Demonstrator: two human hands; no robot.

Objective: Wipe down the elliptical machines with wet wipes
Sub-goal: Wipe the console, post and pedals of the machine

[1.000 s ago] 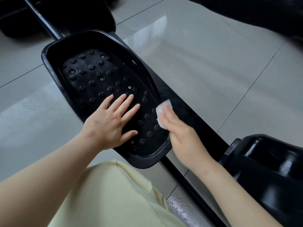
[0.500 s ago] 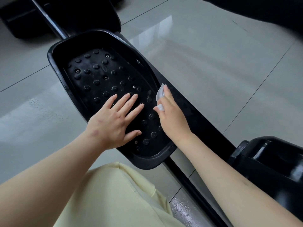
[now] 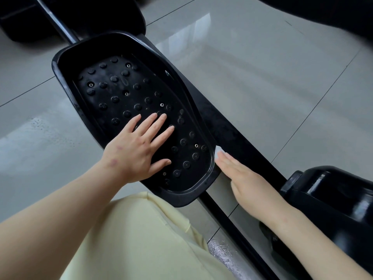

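- Glossy grey floor [image 3: 30, 138] tiles fill the left side, with a dull speckled patch just beside the pedal.
- A black tube [image 3: 58, 23] runs from the top left corner down to the pedal's far end.
- The pedal [image 3: 121, 85] is a black tray with a raised rim and a tread of round studs. It lies slantwise, far end up left and near end down right.
- The left hand [image 3: 135, 152] lies palm down on the near half of the tread. Its fingers [image 3: 159, 126] are straight and spread, with the thumb out to the side, and the heel of the hand crosses the left rim.
- Pale yellow cloth [image 3: 131, 239] on the person's lap fills the bottom middle, just below the pedal's near end.
- The wipe [image 3: 218, 152] shows only as a small white wad past the right fingertips. It sits on the rail close by the pedal's right rim, towards the near end; whether it touches the rim cannot be told.
- A wet-looking glint [image 3: 222, 251] marks the floor at the bottom, beside the cloth.
- The right hand [image 3: 248, 182] lies flat and palm down, a little blurred. Its fingers [image 3: 228, 162] are straight and pressed together, bearing down on the wipe and hiding most of it.
- The rail [image 3: 232, 134] is a flat black bar along the pedal's right side, running from up left to down right.
- A glossy black housing [image 3: 333, 195] stands at the right edge, just beyond the right wrist.
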